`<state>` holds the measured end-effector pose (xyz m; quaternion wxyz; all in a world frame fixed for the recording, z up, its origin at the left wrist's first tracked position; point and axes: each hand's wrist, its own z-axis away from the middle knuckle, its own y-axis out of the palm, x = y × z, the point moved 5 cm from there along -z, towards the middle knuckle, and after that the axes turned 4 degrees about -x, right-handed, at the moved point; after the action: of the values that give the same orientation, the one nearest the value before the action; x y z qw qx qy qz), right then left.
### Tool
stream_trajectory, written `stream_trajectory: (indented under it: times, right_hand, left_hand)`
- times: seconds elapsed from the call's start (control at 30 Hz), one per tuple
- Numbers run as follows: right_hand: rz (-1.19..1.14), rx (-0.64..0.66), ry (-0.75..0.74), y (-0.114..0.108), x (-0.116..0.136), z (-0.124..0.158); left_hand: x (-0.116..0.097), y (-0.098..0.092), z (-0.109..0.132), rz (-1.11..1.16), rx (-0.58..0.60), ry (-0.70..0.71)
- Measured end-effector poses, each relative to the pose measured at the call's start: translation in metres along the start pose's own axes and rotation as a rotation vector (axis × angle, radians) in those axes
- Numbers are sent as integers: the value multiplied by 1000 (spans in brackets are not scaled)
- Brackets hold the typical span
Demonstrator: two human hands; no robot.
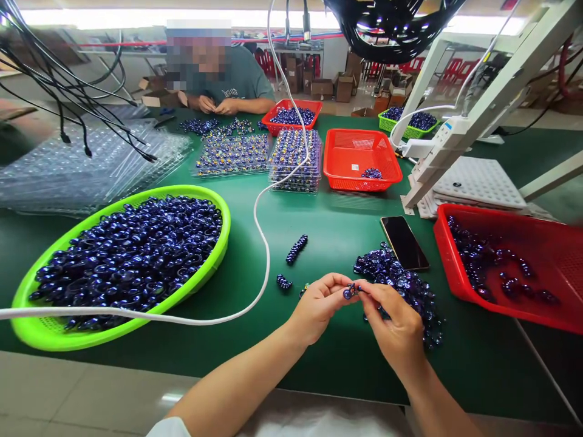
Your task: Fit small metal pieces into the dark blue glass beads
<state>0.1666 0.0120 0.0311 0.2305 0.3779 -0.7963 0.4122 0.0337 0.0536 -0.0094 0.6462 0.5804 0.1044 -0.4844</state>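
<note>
My left hand (319, 306) pinches a small shiny dark-blue part (350, 292) between thumb and fingers. Fingertips of my right hand (395, 321) are closed at the same part, meeting the left hand's; what exactly they grip is too small to make out. Just beyond and under my right hand spreads a loose pile of glossy blue pieces (416, 291). To the left of my hands, a short stacked row of blue pieces (297, 249) and a smaller row (284, 283) lie on the green table (237, 352). A tiny yellowish piece shows partly behind my left hand.
A green basket (223, 243) heaped with blue pieces stands left, crossed by a white cable (262, 230). Red baskets (363, 183) (505, 312), a phone (405, 243), filled clear trays (295, 161) and a white metal post (483, 103) surround the work area. A co-worker (246, 79) sits opposite.
</note>
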Motion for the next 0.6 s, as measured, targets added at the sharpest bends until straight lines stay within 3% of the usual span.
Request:
stream_trajectory:
  times: [0.13, 0.27, 0.33, 0.5, 0.6]
  right_hand:
    - [138, -47, -78, 1, 0, 1]
    - [57, -43, -78, -3, 2, 4]
    - [-53, -30, 32, -4, -2, 6]
    - [-408, 26, 465, 2, -19, 11]
    - [-496, 19, 581, 6, -23, 13]
  left_hand:
    - [1, -3, -1, -28, -31, 3]
    - [-2, -2, 0, -31, -25, -4]
    - [-5, -2, 0, -27, -35, 2]
    - [-6, -7, -3, -78, -127, 12]
    - [-5, -7, -2, -147, -161, 49]
